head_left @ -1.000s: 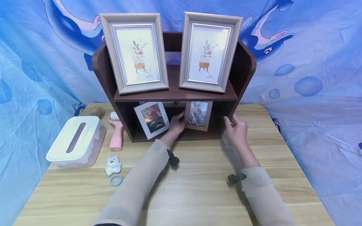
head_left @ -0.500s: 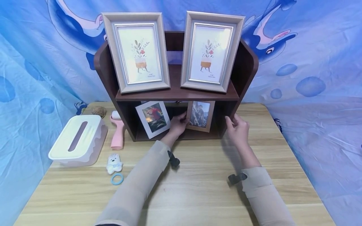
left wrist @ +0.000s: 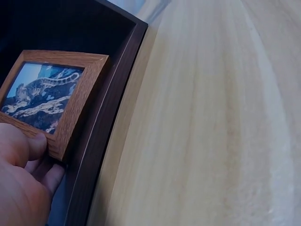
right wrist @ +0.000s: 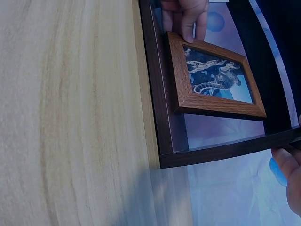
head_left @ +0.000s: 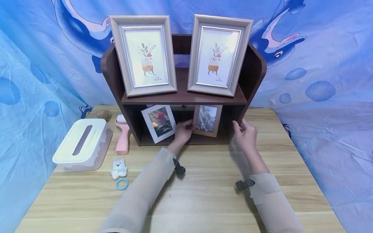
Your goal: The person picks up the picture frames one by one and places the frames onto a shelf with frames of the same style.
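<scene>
In the head view, a brown wooden picture frame [head_left: 217,124] with a photo of an animal on rocks stands leaning in the lower compartment of a dark brown shelf [head_left: 183,97]. My left hand [head_left: 183,132] pinches its left edge, thumb at the front and fingertips behind, as the left wrist view shows on the wooden frame [left wrist: 77,108]. My right hand [head_left: 246,134] grips the front edge of the shelf's right side panel [right wrist: 225,149]. Part of this hand [right wrist: 294,179] lies beyond the right wrist view. Beside my left hand leans a white picture frame [head_left: 150,124] with a parrot photo.
Two large beige picture frames, a left one [head_left: 172,64] and a right one [head_left: 191,64], stand on the upper shelf. To the left on the table [head_left: 204,194] lie a tissue box [head_left: 67,145], pink lint roller [head_left: 123,139], twine ball [head_left: 104,114], white bear figure [head_left: 118,168] and blue ring [head_left: 117,187].
The head view has shifted slightly. Both hands keep their places on the wooden picture frame and the shelf's side panel.
</scene>
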The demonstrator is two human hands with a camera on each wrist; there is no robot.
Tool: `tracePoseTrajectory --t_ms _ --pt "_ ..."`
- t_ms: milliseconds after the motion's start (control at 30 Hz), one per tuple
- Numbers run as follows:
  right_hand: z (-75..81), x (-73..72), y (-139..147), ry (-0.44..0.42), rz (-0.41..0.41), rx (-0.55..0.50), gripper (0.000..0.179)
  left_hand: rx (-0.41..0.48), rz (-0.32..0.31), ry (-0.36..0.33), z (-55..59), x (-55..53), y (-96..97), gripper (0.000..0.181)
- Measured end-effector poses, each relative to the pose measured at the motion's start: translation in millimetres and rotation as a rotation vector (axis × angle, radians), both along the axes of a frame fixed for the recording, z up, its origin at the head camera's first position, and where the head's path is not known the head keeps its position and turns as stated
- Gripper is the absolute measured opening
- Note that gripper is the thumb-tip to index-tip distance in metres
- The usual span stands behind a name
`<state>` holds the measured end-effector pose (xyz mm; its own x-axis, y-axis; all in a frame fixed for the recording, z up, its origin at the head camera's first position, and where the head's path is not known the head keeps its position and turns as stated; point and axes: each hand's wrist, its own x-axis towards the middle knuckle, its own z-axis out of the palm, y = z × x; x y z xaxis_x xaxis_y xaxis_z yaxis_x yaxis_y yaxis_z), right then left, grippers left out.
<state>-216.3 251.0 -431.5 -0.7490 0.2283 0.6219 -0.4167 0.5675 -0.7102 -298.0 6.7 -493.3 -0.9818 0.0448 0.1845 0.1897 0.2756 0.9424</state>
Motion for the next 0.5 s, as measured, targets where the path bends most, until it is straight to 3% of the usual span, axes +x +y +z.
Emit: tracePoseTrajectory --t_ms 267,433,500 --pt "-1.3 -0.2 -2.1 0.0 -0.001 -0.005 0.013 -0.06 -0.002 0.003 2.8 11.0 -5.6 0.03" --pt "-0.4 0.3 -2.0 0.004 -0.014 -0.004 0.012 -0.076 -0.038 0.069 6.0 21.8 -11.8 0.03" --pt "0.1 0.7 -1.9 0.004 -0.016 -0.002 0.011 -0.057 -0.066 0.064 7.6 27.5 -14.8 0.03"
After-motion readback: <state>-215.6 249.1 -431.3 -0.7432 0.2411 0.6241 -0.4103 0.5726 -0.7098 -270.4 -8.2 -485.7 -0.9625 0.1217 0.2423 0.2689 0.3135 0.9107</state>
